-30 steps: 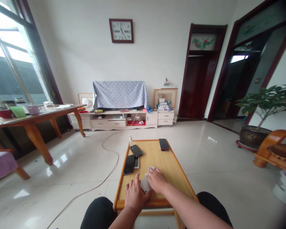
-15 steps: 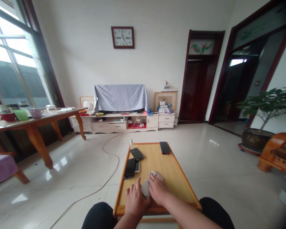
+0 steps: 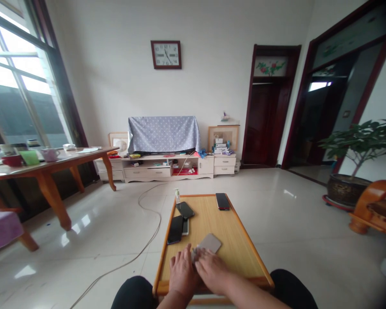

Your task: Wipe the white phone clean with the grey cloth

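A white-walled room is lit by daylight from tall dark-framed windows (image 3: 16, 86). A red-framed square wall clock (image 3: 166, 54) is hung above a low white cabinet (image 3: 162, 165). Glossy pale floor tiles (image 3: 296, 214) are seen before dark red wooden doors (image 3: 265, 120).

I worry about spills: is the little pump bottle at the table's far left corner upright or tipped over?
Upright. The pump bottle stands with its nozzle on top at the wooden table's far left corner, beside a dark phone.

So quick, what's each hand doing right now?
Left hand: fingers flat on the grey phone, not gripping.
Right hand: rests on that phone's near end; grip unclear.
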